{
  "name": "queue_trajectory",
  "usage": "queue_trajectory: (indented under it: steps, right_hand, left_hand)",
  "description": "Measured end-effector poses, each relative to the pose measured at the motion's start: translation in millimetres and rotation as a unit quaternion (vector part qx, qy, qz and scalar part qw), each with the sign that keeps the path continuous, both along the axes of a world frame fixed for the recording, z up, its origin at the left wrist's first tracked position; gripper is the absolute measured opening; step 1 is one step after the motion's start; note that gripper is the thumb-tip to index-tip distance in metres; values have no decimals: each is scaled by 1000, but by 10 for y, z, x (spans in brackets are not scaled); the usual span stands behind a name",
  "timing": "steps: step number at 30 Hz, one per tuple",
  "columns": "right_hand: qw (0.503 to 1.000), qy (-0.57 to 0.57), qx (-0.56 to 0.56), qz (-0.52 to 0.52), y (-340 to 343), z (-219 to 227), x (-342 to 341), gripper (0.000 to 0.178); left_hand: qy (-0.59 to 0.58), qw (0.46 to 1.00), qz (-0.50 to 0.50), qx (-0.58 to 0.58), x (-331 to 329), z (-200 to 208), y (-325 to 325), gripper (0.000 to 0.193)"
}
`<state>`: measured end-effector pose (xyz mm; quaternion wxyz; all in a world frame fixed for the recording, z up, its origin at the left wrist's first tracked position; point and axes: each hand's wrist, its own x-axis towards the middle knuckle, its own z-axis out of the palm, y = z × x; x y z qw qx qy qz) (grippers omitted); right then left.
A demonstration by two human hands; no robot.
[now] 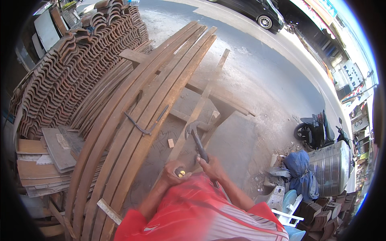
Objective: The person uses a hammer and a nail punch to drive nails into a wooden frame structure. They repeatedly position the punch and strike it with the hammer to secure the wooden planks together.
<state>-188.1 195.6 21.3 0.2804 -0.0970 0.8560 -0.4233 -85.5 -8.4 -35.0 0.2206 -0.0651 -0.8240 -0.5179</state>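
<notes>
My right hand (212,166) is closed around the dark handle of a hammer (198,143), whose curved metal head points away from me. Just left of it, my left hand (172,170) is wrapped round a dark tool handle with a yellow end (181,173); the rest of that tool is hidden. Beneath the hands, a narrow wooden strip (203,98) runs away over crosswise timber. Several long brown wooden beams (155,106) lie side by side to the left. A dark bent metal bar (145,130) rests across them. A small wood block (171,143) lies on the ground nearby.
Stacked roof tiles (76,70) rise at the far left, with boards (44,160) piled nearer. On the right are a metal drum (329,168), a blue plastic bundle (299,172) and a parked motorbike (315,128). A black car (251,12) is on the road ahead.
</notes>
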Motion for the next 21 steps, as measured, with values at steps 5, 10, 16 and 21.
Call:
queue_trajectory:
  steps: [5,10,16,21]
  right_hand:
    - [999,15,-50,-14,85,261,162,43]
    - [996,36,-83,19,221,281,229,48]
    - [995,-6,-89,47,530,159,402,54]
    - [994,-12,-74,78,731,292,511,48]
  left_hand:
    - [-8,999,28,-26,-13,-79,139,31]
    - [-74,993,95,-10,-26,-136,266,29]
    - [-71,992,100,14,32,-279,146,29]
    - [-49,994,95,-23,89,-310,192,29]
